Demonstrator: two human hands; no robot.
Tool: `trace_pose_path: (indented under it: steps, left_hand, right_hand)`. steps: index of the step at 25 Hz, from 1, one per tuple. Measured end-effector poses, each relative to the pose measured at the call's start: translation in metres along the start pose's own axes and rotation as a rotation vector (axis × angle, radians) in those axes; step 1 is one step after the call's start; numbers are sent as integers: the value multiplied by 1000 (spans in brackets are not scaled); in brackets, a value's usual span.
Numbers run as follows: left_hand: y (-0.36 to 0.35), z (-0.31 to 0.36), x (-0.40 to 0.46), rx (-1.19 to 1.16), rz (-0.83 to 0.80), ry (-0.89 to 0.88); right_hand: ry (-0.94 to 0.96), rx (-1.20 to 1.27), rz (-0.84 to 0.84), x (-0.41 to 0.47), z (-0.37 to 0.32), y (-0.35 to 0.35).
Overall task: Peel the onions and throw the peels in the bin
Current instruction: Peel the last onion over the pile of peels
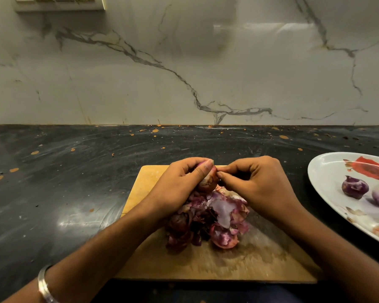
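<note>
The left hand (179,182) is curled round a red onion (208,182), fingers over the top and thumb along the near side, holding it up just above the far end of the wooden cutting board (249,259). The right hand (253,182) is closed too, its thumb and forefinger tips pressed together at the onion's upper right side, pinching at the skin there; how much skin is between them is too small to tell. Most of the onion is hidden by the fingers, so which way its long axis runs cannot be told. Directly below the hands, a heap of purple and brown peels (210,221) lies on the middle of the board. The board sits on the dark, speckled desk (64,182). Well off to the right, a white flowered plate (328,171) carries peeled onions (354,187). A silver bangle (44,285) circles the left wrist.
</note>
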State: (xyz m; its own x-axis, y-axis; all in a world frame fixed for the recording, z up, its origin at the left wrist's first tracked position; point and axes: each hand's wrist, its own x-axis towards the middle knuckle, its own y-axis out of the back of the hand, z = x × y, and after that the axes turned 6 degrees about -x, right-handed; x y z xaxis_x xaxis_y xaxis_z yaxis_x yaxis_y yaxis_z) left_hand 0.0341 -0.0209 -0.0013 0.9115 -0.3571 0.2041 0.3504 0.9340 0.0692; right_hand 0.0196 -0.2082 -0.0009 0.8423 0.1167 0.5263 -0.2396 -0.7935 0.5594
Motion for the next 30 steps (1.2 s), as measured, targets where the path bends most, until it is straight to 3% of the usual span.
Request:
trace_pose_path:
  steps: [6,14,20,30]
  left_hand:
    - [3,4,-1,-27,-52,-3]
    - [-2,-2,-1,28,-3,14]
    - [1,2,1,-43,-3,3]
    - [3,0,1,53,-8,-19]
  right_hand:
    - [-19,47,-43,0,1,1]
    - [171,-265,116,-1,-4,-8]
    - [-12,37,23,1,1,-5]
    - [-16,7,-46,1,-2,1]
